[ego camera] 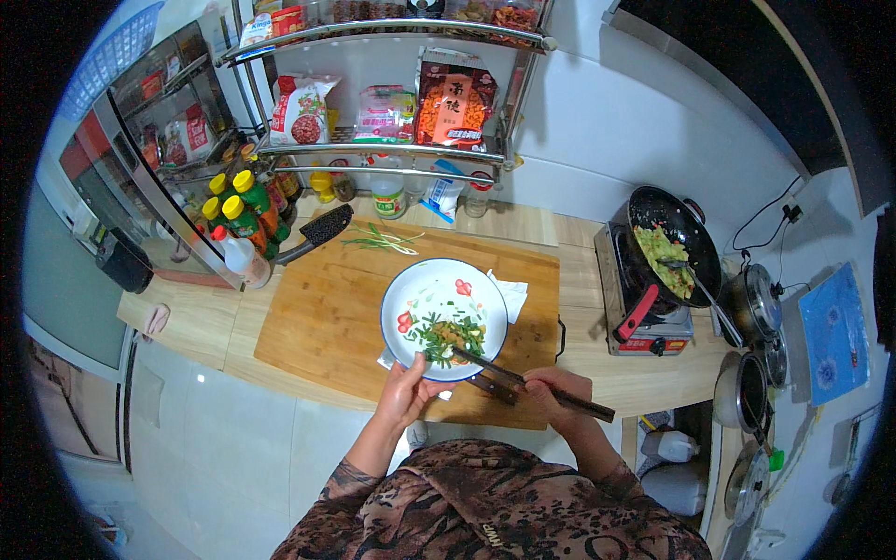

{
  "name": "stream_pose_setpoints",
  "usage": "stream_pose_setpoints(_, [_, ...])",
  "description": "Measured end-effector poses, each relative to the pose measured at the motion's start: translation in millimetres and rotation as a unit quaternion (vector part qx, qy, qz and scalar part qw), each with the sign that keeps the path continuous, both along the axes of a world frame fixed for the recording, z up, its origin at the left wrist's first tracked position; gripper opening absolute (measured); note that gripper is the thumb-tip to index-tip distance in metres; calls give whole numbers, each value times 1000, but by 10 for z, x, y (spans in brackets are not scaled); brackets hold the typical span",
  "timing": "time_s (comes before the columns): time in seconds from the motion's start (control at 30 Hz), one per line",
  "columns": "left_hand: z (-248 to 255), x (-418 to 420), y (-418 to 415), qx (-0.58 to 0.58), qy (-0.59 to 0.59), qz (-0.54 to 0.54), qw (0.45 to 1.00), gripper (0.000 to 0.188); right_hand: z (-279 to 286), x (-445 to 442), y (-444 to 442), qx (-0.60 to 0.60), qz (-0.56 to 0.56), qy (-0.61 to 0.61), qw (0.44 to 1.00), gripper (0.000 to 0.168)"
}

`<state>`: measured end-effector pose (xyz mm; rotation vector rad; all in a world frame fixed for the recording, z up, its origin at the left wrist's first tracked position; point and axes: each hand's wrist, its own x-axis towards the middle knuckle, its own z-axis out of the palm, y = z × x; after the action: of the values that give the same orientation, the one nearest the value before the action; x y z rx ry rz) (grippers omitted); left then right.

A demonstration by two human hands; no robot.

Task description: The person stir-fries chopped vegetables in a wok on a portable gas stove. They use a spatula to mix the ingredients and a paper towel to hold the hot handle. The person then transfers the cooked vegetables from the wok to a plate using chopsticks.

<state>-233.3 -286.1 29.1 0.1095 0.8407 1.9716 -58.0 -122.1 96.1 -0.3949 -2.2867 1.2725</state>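
A white enamel bowl with a blue rim and red floral print (434, 283) is gripped at its near edge by my left hand (407, 393). Chopped green scallions with a brownish seasoning (451, 337) lie in the bowl's near half. My right hand (558, 395) holds a pair of dark chopsticks (500, 369), whose tips are in the scallions. Below the bowl is a wooden cutting board (315, 315). A dark riveted handle (492, 389) shows under the bowl's near right side; the rest of that tool is hidden. White paper (513, 297) sticks out past the bowl's right side.
On the right, a black wok (703, 259) with chopped green food and a metal spatula sits on a portable gas stove (640, 343). Scallion stalks (381, 240) and a dark cleaver-shaped knife (318, 232) lie at the back. Yellow-capped bottles (241, 206) stand left, below a metal shelf (385, 149).
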Motion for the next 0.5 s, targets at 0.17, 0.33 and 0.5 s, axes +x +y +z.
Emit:
stream_pose_setpoints(0.17, [-5, -3, 8, 4, 5, -2, 1000, 38, 24, 41, 36, 24, -75, 30, 996, 12])
stream_pose_setpoints(0.33, [-11, -8, 7, 2, 10, -12, 1000, 38, 108, -1, 63, 17, -80, -12, 997, 15])
stream_pose_setpoints(0.5, [-60, -8, -10, 2, 7, -9, 1000, 39, 290, 15, -70, 27, -17, -88, 996, 18])
